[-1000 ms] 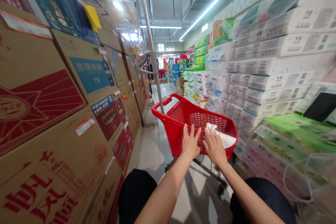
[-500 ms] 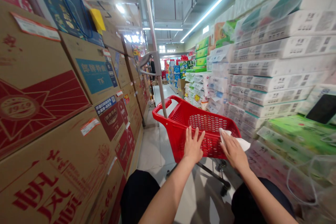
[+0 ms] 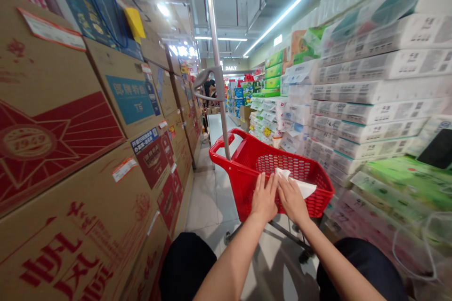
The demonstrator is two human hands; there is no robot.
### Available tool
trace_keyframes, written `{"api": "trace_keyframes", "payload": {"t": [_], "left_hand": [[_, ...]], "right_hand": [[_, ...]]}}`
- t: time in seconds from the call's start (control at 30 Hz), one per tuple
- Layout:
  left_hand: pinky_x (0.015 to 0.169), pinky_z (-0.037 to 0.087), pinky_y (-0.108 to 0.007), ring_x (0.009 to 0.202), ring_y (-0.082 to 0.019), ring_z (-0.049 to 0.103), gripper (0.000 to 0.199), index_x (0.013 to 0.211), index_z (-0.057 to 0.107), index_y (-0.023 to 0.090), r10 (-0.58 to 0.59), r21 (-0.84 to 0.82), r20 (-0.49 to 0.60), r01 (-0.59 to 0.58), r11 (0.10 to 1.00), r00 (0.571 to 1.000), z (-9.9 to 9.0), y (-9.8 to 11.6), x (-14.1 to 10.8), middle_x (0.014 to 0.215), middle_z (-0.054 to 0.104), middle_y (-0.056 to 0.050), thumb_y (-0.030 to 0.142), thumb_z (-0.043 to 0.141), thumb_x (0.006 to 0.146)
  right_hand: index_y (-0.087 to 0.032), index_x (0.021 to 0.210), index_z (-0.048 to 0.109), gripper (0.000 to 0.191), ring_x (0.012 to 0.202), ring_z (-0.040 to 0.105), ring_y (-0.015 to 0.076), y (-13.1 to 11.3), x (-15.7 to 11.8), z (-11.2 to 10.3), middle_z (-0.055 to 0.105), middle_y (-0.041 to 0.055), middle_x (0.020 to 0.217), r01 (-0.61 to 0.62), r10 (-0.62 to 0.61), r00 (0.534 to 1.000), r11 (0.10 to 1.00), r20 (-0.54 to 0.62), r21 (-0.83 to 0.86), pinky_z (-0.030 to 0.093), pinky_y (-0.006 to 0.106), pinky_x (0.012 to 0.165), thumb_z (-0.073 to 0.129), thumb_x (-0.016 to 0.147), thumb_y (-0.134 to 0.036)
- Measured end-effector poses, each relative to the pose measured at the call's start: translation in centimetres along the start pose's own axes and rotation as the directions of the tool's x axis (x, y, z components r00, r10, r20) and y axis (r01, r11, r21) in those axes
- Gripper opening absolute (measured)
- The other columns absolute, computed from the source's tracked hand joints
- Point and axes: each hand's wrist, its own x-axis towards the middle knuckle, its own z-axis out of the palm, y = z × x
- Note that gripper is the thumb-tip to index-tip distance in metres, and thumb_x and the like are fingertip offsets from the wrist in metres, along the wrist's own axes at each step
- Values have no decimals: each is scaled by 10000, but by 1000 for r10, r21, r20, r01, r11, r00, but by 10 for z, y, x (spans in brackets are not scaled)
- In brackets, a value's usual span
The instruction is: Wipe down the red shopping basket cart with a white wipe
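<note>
A red plastic shopping basket cart (image 3: pixel 243 188) with perforated walls stands in front of me, a tall metal pole with a grey handle (image 3: pixel 223 84) rising at its left end. My left hand (image 3: pixel 264 197) lies with outstretched fingers against the near side wall, holding nothing. Right beside it, my right hand (image 3: pixel 292 199) presses a white cloth or tissue (image 3: pixel 306 189) on the rim of the same wall. The cloth sticks out to the right past the fingers. Both hands are close together near the middle of the side.
Stacked cardboard cartons (image 3: pixel 137 207) line the left side. On the right are piled white tissue packs (image 3: pixel 367 89) and green packs (image 3: pixel 406 178), with a black phone-like object (image 3: pixel 436 148) on them. A tiled aisle floor (image 3: pixel 205 197) runs ahead; a person in dark clothing (image 3: pixel 209 88) is far off.
My right hand has slid left along the rim with the white cloth, and now sits next to my left hand. My left hand has barely moved. The cart appears slightly further right.
</note>
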Motion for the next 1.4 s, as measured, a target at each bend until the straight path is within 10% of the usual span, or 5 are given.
{"api": "trace_keyframes", "payload": {"t": [0.17,0.53,0.87,1.2,1.4], "left_hand": [[1315,16,-550,1590,-381,45,946,1660,84,127,-2,35,-1,2,999,1000,0,-11,-4,1735,122,-86,295,579,872],[1289,13,-635,1572,-452,69,863,1640,244,217,-40,-46,-29,39,998,999,8,-5,0,1709,240,-89,323,622,871],[1284,4,-659,1576,-430,85,824,1624,300,196,-48,9,-71,49,999,996,13,-6,6,1700,272,-74,269,612,865],[1263,41,-692,1576,-421,101,938,1651,203,320,-31,33,-72,34,999,997,2,-37,6,1684,317,-28,266,671,840],[1292,66,-612,1590,-380,83,741,1627,304,274,-175,-72,-109,168,983,979,16,-24,16,1694,285,-70,502,542,964]], "right_hand": [[-206,1629,308,578,1472,432,253,-5,3,-9,449,89,1600,71,-72,996,997,45,16,366,507,1216,309,1066,-336],[-254,1641,279,604,1445,462,295,69,-46,-47,468,72,1591,-123,126,992,987,19,-101,369,558,1192,308,1063,-428],[-219,1649,242,598,1509,366,273,-12,4,-8,335,74,1663,5,-6,1000,997,-15,-81,308,523,1232,316,1064,-314],[-181,1360,603,439,1134,674,269,83,-47,-58,725,114,1241,-102,109,992,987,57,-121,394,529,1166,402,1040,-403],[-151,1351,592,442,1109,673,302,62,-57,-60,722,153,1191,-155,154,988,977,-17,-147,498,490,1055,384,1042,-388]]}}
